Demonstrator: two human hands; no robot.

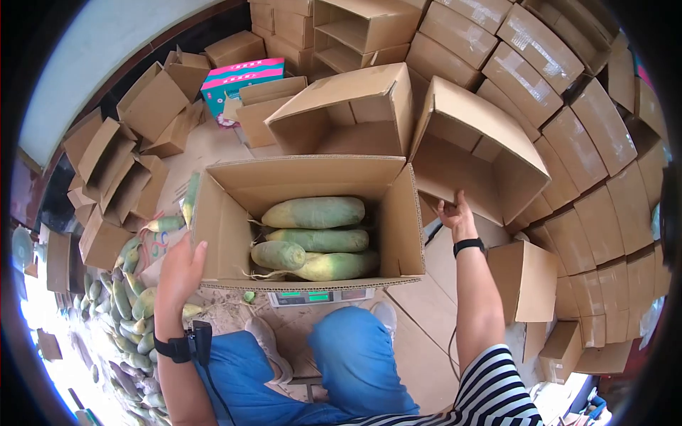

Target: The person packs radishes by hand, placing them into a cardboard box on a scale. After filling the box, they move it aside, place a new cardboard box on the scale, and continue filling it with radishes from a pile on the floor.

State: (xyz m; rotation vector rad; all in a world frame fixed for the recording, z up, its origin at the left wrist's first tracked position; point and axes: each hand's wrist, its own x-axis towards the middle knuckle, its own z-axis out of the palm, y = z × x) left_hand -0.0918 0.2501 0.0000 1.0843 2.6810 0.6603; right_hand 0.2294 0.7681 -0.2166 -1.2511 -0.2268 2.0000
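An open cardboard box (pixel 305 167) with several large green radishes (pixel 313 212) lying in it stands on a scale (pixel 321 297) with green displays. My left hand (pixel 183 266) is at the box's left side, near its front corner, with its thumb apart from the fingers. On the other side, my right hand (pixel 458 214) has its fingers spread at the lower edge of an empty cardboard box (pixel 490 117) that lies tilted, its opening facing me. Neither hand is closed round anything.
Behind the radish box lies another open carton (pixel 341 92). Stacked sealed cartons (pixel 536 53) line the right side. A heap of radishes (pixel 128 305) lies on the floor at the left, below open boxes (pixel 106 167). A pink and teal box (pixel 241 79) stands farther back.
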